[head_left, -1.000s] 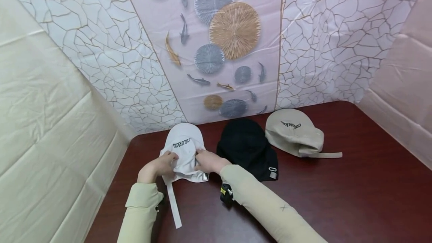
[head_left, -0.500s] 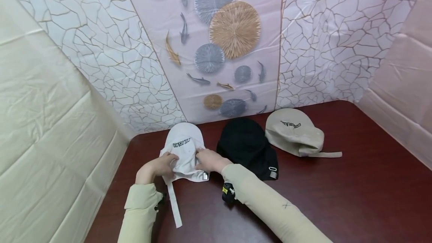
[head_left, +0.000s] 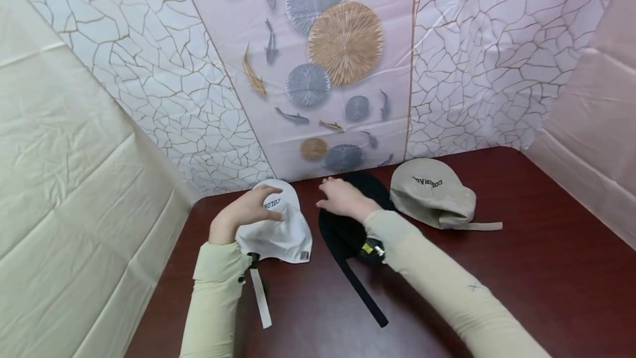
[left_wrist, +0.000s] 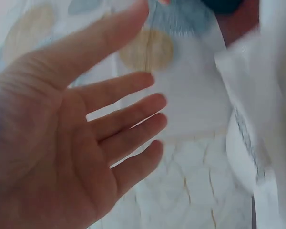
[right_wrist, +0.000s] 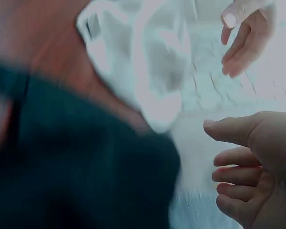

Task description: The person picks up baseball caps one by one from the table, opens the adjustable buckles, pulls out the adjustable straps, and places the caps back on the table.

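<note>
On the left of the dark red table (head_left: pixel 536 269), it's the white cap (head_left: pixel 290 239) up first, lettering at the far side, its loose white strap (head_left: pixel 261 303) trailing towards me. Above it hovers my left hand (head_left: pixel 250 208), thumb and fingers wide apart, holding nothing; the left wrist view shows a bare palm, with the cloth off to one side. Trouble spot here: that dark gear at my left wrist hangs right by the strap, and if it snags, I'd probably drag the whole cap askew. Soft crown, too, so a careless press could cave it in.

Across to the middle now, and here's the black cap (head_left: pixel 338 231), black strap (head_left: pixel 365 294) running out towards me. Over it goes my right forearm, and my right hand (head_left: pixel 344 198) hangs above its far part, fingers loosely bent, thumb apart, nothing in the grip. Watch the wrist gadget (head_left: pixel 372 251): dip that arm and it could catch the black cloth or shove it sideways.

Finally, out right, the beige cap (head_left: pixel 432 195), its strap (head_left: pixel 484 226) pointing away rightwards. It's so close to the black one that I can't tell whether they touch; if they do, a tug on one might shift both.
</note>
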A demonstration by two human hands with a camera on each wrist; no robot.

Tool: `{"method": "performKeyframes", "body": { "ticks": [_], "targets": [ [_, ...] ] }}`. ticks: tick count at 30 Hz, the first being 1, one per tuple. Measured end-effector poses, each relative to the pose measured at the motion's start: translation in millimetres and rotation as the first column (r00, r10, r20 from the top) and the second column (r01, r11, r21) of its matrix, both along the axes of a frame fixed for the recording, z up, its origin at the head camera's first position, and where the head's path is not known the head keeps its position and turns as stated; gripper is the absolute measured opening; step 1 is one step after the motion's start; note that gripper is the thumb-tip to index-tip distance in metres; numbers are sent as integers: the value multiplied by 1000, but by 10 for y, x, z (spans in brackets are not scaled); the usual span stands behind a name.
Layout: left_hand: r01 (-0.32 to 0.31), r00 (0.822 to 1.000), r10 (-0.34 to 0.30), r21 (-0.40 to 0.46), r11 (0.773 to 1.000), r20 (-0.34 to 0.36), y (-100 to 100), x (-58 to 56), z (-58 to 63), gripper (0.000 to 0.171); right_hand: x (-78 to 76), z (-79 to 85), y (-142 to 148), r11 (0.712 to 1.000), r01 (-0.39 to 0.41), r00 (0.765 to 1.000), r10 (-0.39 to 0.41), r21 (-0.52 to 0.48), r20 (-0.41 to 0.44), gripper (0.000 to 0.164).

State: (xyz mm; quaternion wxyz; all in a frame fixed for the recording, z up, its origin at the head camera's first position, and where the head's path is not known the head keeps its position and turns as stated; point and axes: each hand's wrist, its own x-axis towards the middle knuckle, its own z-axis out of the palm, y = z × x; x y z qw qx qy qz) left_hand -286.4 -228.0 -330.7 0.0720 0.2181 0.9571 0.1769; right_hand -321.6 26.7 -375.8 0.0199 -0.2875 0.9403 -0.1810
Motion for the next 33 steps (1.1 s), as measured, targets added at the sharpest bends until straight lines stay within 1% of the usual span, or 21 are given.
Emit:
{"method": "performKeyframes", "body": {
  "ticks": [3,4,7,10,12,14,18,20,22,24,27,29,31,33],
  "targets": [
    [39,998,-41,-25,999,-55,271,-104,35,69,-24,85,397,999,36,998,-37,-11,-57,51],
    [55,996,-57,-34,998,-66,390,-146,21,68,-24,92,564,998,54,996,-55,-16,-77,49],
    [86,993,-90,-60,994,-70,767,-255,0,70,9,127,1083,992,119,988,-122,-37,-97,49],
    [95,992,-101,-80,992,-75,1134,-326,14,72,88,192,1553,982,187,977,-190,-35,-101,50],
    [101,990,-109,-88,991,-87,1364,-348,45,72,163,267,1802,974,223,969,-225,-28,-102,53],
    [110,987,-120,-95,989,-108,1578,-360,81,70,244,361,1997,969,244,962,-245,-21,-122,56],
    [157,972,-169,-85,984,-161,1957,-352,150,67,404,546,2278,957,290,948,-290,-18,-134,61],
    [169,968,-178,-62,984,-176,2077,-340,178,65,448,602,2349,951,308,943,-308,-16,-124,62],
    [176,969,-176,-21,984,-176,2165,-317,178,64,486,619,2385,949,316,942,-316,-20,-111,63],
    [182,969,-176,18,983,-175,2234,-300,144,62,516,591,2398,950,311,945,-312,-20,-97,63],
    [173,973,-163,48,984,-165,2358,-291,31,60,553,483,2394,956,294,952,-295,-20,-83,66],
    [174,973,-164,49,983,-163,2477,-303,-81,60,579,380,2389,959,282,958,-282,-5,-57,70],
    [164,975,-158,30,986,-156,2618,-314,-216,63,598,249,2383,965,263,964,-263,13,-29,74],
    [168,976,-166,-3,986,-144,2759,-318,-363,65,616,99,2370,968,249,968,-249,24,10,76]
  ]
}}
